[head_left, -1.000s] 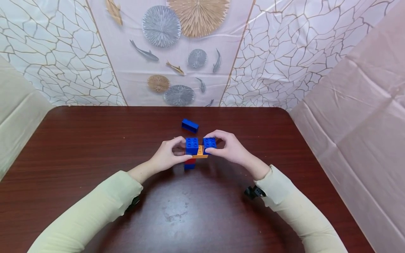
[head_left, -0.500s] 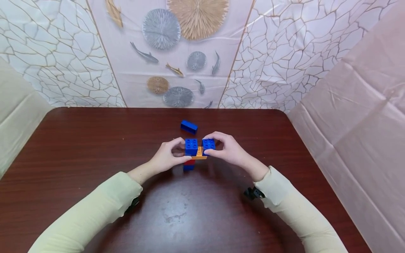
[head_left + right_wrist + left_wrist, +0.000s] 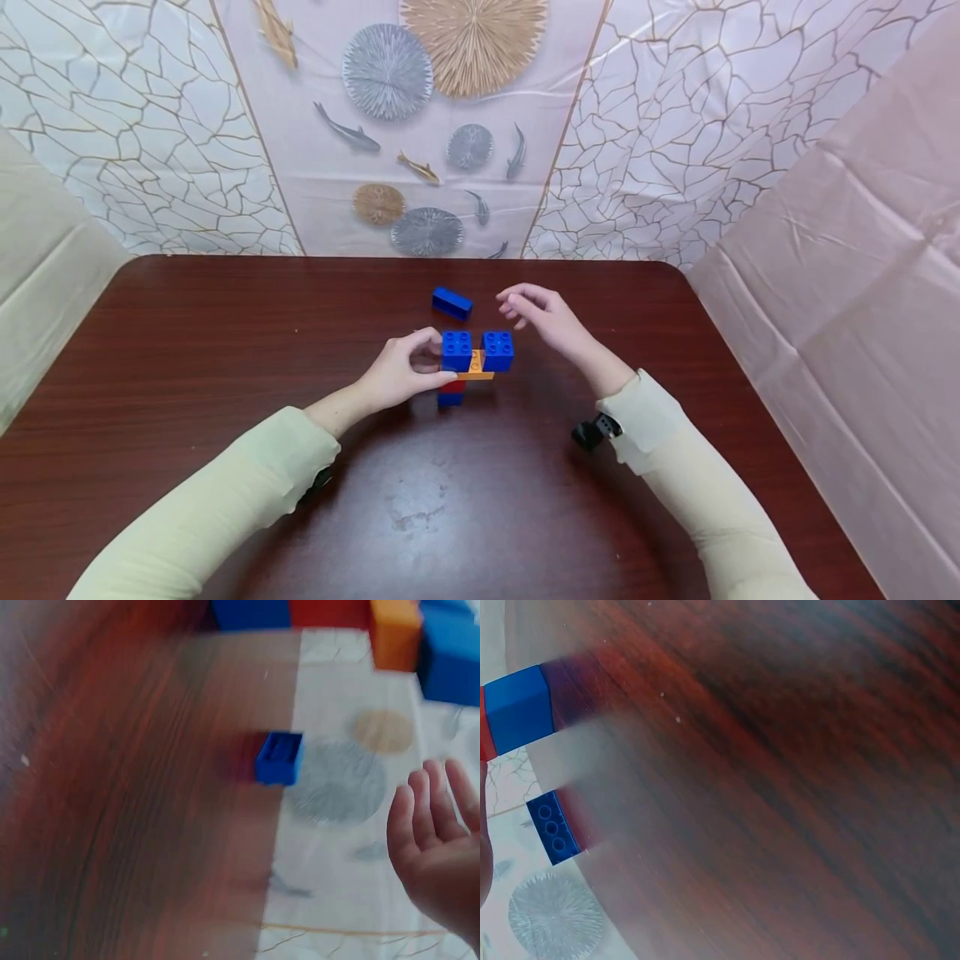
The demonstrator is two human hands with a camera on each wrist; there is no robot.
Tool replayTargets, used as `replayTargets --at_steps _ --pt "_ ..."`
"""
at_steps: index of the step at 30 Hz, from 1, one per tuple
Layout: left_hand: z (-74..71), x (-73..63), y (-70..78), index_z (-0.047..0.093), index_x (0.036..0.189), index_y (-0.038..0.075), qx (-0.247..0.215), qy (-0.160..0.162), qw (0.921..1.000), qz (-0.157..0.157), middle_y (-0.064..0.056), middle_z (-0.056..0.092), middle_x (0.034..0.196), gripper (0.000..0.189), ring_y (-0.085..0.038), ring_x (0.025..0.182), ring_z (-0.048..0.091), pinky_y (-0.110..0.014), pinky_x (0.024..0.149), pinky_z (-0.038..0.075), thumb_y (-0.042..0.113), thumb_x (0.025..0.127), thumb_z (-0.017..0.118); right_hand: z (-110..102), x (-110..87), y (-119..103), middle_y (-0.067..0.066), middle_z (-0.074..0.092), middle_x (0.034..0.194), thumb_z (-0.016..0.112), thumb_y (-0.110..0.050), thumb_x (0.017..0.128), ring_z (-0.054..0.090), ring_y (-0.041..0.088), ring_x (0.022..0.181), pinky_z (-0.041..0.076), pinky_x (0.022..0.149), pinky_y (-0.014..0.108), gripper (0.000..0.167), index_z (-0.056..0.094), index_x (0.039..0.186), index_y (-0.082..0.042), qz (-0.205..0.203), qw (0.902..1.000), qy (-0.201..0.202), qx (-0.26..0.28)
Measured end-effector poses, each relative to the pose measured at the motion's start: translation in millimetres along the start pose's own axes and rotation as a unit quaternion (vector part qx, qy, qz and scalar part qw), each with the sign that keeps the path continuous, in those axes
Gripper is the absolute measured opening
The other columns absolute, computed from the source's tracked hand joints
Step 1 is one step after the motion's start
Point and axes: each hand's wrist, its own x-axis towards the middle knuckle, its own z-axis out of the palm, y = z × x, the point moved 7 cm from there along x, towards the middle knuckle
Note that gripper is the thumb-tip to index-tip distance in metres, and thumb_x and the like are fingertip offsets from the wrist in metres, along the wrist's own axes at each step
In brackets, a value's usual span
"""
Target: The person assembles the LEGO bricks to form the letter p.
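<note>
A stack of toy building bricks stands on the table, held at its left side by my left hand (image 3: 401, 367), thumb in front and fingers behind. Its base is a blue brick (image 3: 450, 399), then comes a red brick (image 3: 453, 387), then an orange brick (image 3: 476, 363) that juts out to the right. On top sit two studded blue bricks, a left blue brick (image 3: 456, 351) and a right blue brick (image 3: 498, 352), with a gap between. My right hand (image 3: 547, 317) hovers empty behind and right of the stack, fingers loosely bent. In the right wrist view its fingers (image 3: 426, 806) touch nothing.
A loose blue brick (image 3: 452, 303) lies on its side behind the stack, its hollow underside showing in the left wrist view. The dark wooden table (image 3: 225, 333) ends at a patterned backdrop (image 3: 420, 167), with pale cloth (image 3: 840, 275) at the right.
My right hand has let go of the right blue brick and drawn back, away from the stack. That brick stays on the orange one. My left hand keeps its hold.
</note>
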Motion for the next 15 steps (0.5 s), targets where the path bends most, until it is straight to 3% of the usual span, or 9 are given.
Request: replayTargets --at_steps 3,6,10,15 --pt "0.1 -0.3 -0.4 0.054 0.099 0.005 -0.002 -0.002 1.0 0.0 -0.014 0.062 0.101 0.03 -0.024 0.095 0.064 -0.035 0.081 0.055 0.013 0.079 0.075 -4 17.8 20 0.026 0.06 0.111 0.048 -0.028 0.098 0.059 0.015 0.086 0.054 0.076 0.029 0.037 0.058 0.117 0.002 0.045 0.9982 0.039 0.008" --pt "0.0 -0.3 -0.2 0.054 0.1 0.005 -0.008 -0.004 1.0 0.0 -0.014 0.063 0.102 0.03 -0.024 0.096 0.064 -0.034 0.081 0.055 0.012 0.079 0.075 -2 31.9 37 0.026 0.059 0.115 0.052 -0.03 0.096 0.06 0.028 0.094 0.054 0.08 0.033 0.039 0.057 0.119 0.001 0.09 0.9942 0.057 0.016" --pt "-0.4 0.0 -0.2 0.055 0.1 0.006 -0.016 -0.003 0.9999 -0.004 -0.013 0.063 0.103 0.03 -0.025 0.097 0.063 -0.034 0.081 0.055 0.01 0.078 0.075 4 47.1 53 0.022 0.059 0.119 0.057 -0.03 0.093 0.057 0.039 0.102 0.051 0.088 0.044 0.039 0.058 0.121 -0.003 0.12 0.9914 0.05 -0.009" --pt "-0.2 -0.2 -1.0 0.055 0.101 0.006 -0.013 -0.007 0.9998 -0.011 -0.013 0.062 0.104 0.03 -0.025 0.099 0.063 -0.034 0.082 0.055 0.01 0.079 0.074 13 61.9 69 0.015 0.059 0.122 0.06 -0.033 0.091 0.058 0.033 0.096 0.053 0.086 0.042 0.04 0.058 0.122 -0.007 0.135 0.9883 0.03 -0.064"
